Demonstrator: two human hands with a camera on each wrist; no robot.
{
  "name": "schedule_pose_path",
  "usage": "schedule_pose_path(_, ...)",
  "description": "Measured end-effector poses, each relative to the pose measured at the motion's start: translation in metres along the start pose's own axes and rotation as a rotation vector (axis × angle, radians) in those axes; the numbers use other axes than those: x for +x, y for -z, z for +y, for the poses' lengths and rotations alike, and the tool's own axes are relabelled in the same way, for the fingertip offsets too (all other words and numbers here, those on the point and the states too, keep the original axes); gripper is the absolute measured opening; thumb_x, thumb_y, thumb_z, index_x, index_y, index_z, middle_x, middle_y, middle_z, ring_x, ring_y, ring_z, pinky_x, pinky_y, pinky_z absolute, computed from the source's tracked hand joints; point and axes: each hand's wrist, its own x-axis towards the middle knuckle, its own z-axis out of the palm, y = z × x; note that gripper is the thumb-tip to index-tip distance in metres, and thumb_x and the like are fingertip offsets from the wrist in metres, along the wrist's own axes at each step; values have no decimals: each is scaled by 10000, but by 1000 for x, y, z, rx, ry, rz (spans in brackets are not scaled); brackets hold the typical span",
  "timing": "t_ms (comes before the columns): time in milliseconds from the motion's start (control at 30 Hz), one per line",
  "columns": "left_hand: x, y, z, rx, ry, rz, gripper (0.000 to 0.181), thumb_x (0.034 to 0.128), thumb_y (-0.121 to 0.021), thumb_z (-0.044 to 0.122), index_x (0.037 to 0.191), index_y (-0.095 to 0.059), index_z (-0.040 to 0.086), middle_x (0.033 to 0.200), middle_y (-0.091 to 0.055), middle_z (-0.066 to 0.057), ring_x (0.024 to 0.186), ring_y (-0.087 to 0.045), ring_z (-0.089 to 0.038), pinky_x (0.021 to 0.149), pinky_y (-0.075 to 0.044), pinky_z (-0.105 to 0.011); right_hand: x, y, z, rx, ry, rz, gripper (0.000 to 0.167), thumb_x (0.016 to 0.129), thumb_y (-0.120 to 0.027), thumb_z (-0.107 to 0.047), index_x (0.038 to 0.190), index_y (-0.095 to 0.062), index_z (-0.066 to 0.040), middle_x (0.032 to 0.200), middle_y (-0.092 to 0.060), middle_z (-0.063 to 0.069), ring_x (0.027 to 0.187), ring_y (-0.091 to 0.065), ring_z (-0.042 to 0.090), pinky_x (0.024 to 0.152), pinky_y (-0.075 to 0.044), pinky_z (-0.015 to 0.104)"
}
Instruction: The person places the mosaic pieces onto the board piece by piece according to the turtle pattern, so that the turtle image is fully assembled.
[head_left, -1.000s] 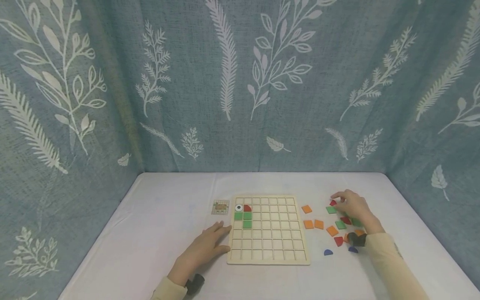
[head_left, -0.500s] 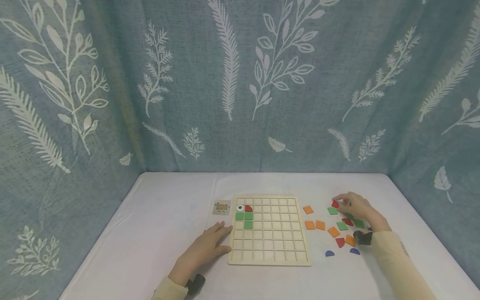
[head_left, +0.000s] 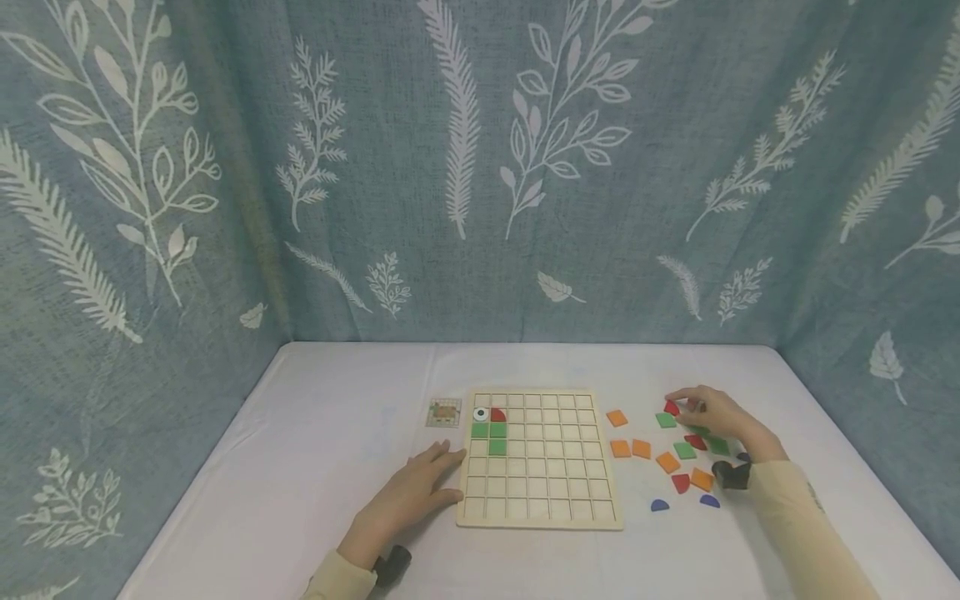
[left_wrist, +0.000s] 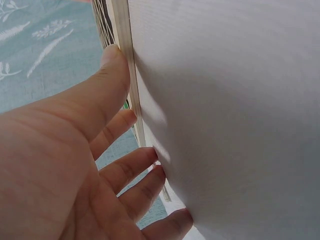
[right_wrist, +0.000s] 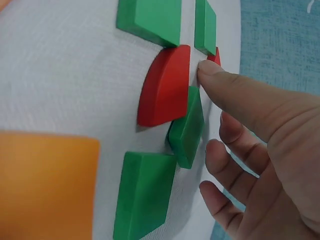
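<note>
In the head view my left hand (head_left: pixel 412 492) rests by the left edge of a square wooden grid board (head_left: pixel 555 479), thumb and forefinger touching its rim. The left wrist view shows the fingers (left_wrist: pixel 135 187) loosely spread along that edge. On the board's upper left lie a white eye tile (head_left: pixel 481 414), a red quarter-circle tile (head_left: pixel 498 415) and several green square tiles (head_left: pixel 497 447). My right hand (head_left: pixel 716 414) is among loose tiles on the right, pinching another red quarter-circle tile (head_left: pixel 671 407) between thumb and forefinger. In the right wrist view the thumb partly hides this tile (right_wrist: pixel 214 56).
A small picture card (head_left: pixel 444 412) lies left of the board. Loose orange squares (head_left: pixel 641 449), green squares (head_left: pixel 684 451), red quarter-circles (head_left: pixel 680 483) and blue half-circles (head_left: pixel 659 506) lie right of it on the white tablecloth (head_left: pixel 300 467). A patterned curtain (head_left: pixel 450 167) hangs behind.
My right hand has barely shifted, its thumb and forefinger staying at the red tile. The left hand keeps its place at the board. The whole head view has moved slightly.
</note>
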Motion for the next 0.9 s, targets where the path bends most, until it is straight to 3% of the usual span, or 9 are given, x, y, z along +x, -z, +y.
schedule_pose_path(500,2,0,-1,2,-5,1,627,803,-640,410,1346,-488,137,1455,-359,-177,1357,-294,-363,1097,-237,-578,0,0,1,4,34,59,362,858,-665,-160,1185,-590,-24,1027,-564,203,887,-524,300,754,-495,458)
schedule_pose_path(767,2,-1,-2,11,-12,-3,628,807,-635,419,1349,-486,138,1454,-357,-183,1356,-297,-366,1100,-235,-575,0,1,-1,-5,31,11,497,866,-663,-198,1308,-495,-46,1054,-547,197,898,-509,295,755,-498,459)
schedule_pose_path(900,1,0,-1,7,-8,-3,628,805,-639,416,1348,-487,139,1454,-356,-183,1356,-299,-362,1102,-235,-570,1,2,-3,-12,49,1,437,869,-657,-183,1273,-538,-67,1011,-547,159,865,-500,268,726,-490,402)
